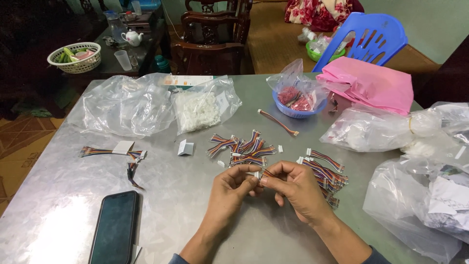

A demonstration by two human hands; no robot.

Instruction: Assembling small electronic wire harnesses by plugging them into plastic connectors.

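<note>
Both hands meet over the middle of the grey metal table (pixel 58 205), and the left hand (pixel 233 185) and right hand (pixel 293 186) pinch between their fingertips a short rainbow ribbon cable (pixel 264 173) with a white connector, held just above the tabletop. A heap of the same cables (pixel 244 148) lies just beyond the hands and another pile (pixel 330 173) sits right beside the right hand. A dark phone (pixel 115 227) rests face up near the left forearm, with clear plastic bags (pixel 127 102) and a blue bowl (pixel 295 110) farther back.
</note>
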